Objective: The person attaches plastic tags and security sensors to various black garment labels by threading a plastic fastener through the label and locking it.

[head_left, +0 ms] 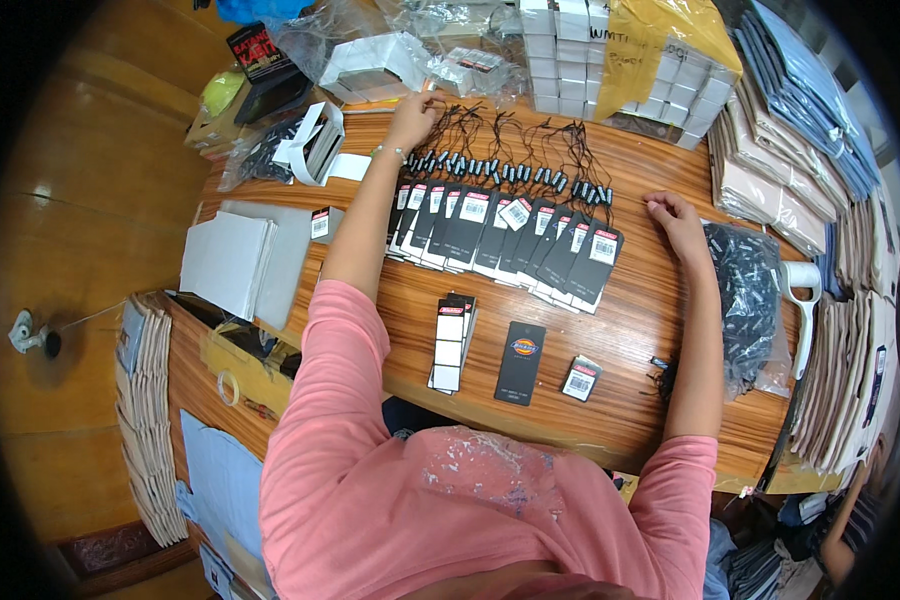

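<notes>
A row of overlapping black-and-white hang tags (475, 215) with barcode stickers lies across the wooden table. Black cords (500, 125) with small dark toggles run from their far ends. My left hand (413, 122) reaches past the row's left end, its fingers pinched at the cord loops; what is between the fingertips is too small to make out. To the right of the row, my right hand (678, 228) rests with loosely bent fingers and nothing visible in it. Nearer me lie a strip of stickers (449, 345), a single black tag (519, 365) and a small sticker stack (581, 379).
Stacked white boxes (560, 60) stand at the back. A plastic bag of black cords (742, 300) and a white tape dispenser (803, 300) sit at right, beside piled folded garments (770, 150). White paper (225, 262) and an open box (320, 145) are at left.
</notes>
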The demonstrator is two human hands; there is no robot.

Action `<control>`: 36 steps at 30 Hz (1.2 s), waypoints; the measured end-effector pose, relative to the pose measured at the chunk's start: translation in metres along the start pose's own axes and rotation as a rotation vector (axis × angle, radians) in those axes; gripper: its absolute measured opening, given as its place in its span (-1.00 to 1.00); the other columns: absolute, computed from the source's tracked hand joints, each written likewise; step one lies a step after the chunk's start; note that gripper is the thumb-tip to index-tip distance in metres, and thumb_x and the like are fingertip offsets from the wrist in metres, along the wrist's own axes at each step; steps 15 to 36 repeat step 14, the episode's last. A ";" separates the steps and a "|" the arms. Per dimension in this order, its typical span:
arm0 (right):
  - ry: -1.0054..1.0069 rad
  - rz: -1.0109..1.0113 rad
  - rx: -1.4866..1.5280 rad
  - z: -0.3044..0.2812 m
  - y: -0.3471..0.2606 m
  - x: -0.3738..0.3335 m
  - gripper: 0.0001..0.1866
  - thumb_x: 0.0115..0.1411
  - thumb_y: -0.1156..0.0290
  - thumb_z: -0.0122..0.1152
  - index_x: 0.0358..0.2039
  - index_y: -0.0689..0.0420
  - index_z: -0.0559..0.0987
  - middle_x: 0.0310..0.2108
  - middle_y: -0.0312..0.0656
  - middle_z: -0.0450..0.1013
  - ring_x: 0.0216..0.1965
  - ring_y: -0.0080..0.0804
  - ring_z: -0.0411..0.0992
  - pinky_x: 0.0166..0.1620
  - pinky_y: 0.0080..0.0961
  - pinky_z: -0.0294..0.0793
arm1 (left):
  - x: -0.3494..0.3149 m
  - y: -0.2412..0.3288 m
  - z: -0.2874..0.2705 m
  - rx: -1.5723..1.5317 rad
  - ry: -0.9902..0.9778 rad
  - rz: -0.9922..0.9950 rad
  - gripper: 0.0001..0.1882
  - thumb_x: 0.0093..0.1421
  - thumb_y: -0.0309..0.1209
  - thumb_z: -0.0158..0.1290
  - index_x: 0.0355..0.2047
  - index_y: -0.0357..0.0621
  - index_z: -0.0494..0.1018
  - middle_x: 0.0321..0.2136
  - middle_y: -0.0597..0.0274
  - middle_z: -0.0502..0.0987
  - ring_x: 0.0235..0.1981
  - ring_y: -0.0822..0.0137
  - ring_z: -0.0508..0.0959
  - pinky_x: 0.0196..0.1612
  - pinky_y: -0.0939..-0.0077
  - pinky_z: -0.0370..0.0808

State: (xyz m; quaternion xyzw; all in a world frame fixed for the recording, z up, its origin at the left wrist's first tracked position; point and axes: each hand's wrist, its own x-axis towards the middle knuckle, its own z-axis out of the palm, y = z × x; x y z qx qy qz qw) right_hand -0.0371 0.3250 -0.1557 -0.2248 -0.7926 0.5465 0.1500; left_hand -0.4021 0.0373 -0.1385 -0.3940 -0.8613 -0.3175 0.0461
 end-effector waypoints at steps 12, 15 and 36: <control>0.014 -0.023 -0.022 0.001 0.008 0.003 -0.79 0.06 0.41 0.12 -0.33 0.27 0.52 -0.56 -0.37 0.34 -0.51 -0.63 0.21 -0.38 -0.71 0.25 | -0.014 0.026 -0.001 0.323 -0.049 -0.267 -0.69 0.03 -0.23 -0.03 -0.34 -0.20 0.49 -0.39 -0.03 0.51 -0.33 0.08 0.51 -0.24 0.32 0.40; 0.007 -0.026 -0.041 0.000 0.007 0.002 -0.80 0.06 0.41 0.12 -0.32 0.25 0.53 -0.55 -0.36 0.35 -0.50 -0.63 0.21 -0.38 -0.71 0.25 | -0.005 0.013 0.008 0.242 -0.031 -0.270 -0.65 0.03 -0.17 -0.02 -0.33 -0.21 0.49 -0.37 -0.07 0.50 -0.31 0.08 0.51 -0.22 0.30 0.39; 0.007 -0.026 -0.041 0.000 0.007 0.002 -0.80 0.06 0.41 0.12 -0.32 0.25 0.53 -0.55 -0.36 0.35 -0.50 -0.63 0.21 -0.38 -0.71 0.25 | -0.005 0.013 0.008 0.242 -0.031 -0.270 -0.65 0.03 -0.17 -0.02 -0.33 -0.21 0.49 -0.37 -0.07 0.50 -0.31 0.08 0.51 -0.22 0.30 0.39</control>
